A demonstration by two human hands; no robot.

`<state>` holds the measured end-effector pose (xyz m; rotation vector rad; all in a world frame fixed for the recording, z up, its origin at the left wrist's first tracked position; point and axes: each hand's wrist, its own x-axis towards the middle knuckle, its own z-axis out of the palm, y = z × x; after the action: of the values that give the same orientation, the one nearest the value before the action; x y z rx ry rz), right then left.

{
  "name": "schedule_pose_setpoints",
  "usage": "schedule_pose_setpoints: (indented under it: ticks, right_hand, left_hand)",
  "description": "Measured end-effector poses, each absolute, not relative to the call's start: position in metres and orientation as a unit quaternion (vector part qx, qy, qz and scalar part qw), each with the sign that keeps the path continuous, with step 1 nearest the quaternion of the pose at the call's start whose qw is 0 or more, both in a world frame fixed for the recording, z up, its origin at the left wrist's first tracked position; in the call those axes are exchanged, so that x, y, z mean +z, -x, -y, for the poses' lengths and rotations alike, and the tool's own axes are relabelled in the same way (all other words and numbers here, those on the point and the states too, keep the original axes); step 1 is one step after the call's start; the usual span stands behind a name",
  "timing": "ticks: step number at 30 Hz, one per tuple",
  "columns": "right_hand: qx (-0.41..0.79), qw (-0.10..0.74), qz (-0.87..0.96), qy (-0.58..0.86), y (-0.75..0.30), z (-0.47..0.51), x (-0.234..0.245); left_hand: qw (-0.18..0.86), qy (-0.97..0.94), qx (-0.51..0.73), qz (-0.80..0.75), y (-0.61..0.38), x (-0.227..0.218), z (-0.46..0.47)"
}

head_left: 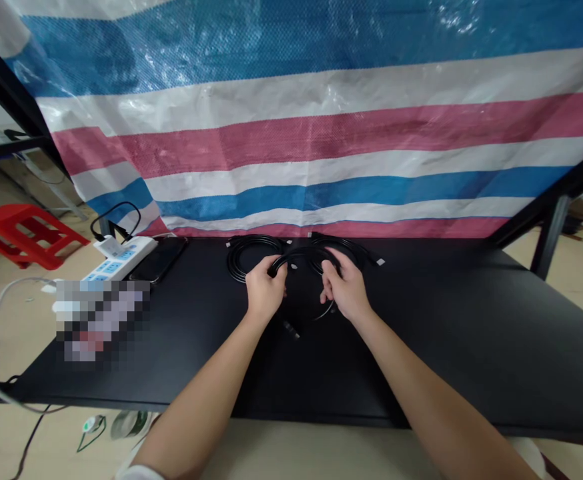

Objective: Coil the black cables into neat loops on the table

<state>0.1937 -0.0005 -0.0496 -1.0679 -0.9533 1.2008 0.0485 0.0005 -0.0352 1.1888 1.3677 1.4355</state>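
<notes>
A looped black cable (304,252) is gripped by the left hand (266,291) and right hand (345,290), spanning crosswise between them above the bench (446,333), with another coil (241,259) just behind the left hand.

Looped cable (301,253): black, thin, held up in an arc between the left hand (266,290) and right hand (346,290); lower part sags toward the black table (421,333). Dark plug (274,269) at the left hand. Left coil (244,267): black cable, wound round, lying flat just behind the left hand. Right coil (356,252): black, similar, just behind the right hand, pale-tipped plug (380,262) at its right end. Loose black plug (291,330) lies in front of the hands; which cable it belongs to cannot be told.
</notes>
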Motion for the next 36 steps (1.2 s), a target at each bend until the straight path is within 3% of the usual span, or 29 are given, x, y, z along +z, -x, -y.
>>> schedule_pose_setpoints:
  ticks: [9,14,20,24,28,36]
  right_hand:
    - [0.082,0.481,0.686,0.540,-0.211,-0.006,-0.064]
    - [-0.014,0.408,0.742,0.533,-0.213,-0.009,-0.068]
    - [0.063,0.353,0.746,0.561,-0.212,-0.006,-0.062]
    - [0.240,0.412,0.681,0.556,-0.207,-0.003,-0.052]
    - [0.431,0.493,0.602,0.456,-0.203,0.001,-0.044]
    - [0.510,0.511,0.615,0.318,-0.210,-0.001,-0.046]
  left_hand:
    - [0.203,-0.691,0.408,-0.561,-0.040,-0.043,-0.006]
    - [0.154,-0.725,0.419,-0.525,-0.037,-0.048,-0.011]
    - [0.229,-0.695,0.453,-0.509,-0.036,-0.044,-0.011]
    - [0.293,-0.619,0.502,-0.529,-0.041,-0.036,-0.011]
    - [0.333,-0.580,0.556,-0.493,-0.040,-0.025,-0.007]
    - [0.410,-0.709,0.388,-0.423,-0.023,-0.016,-0.001]
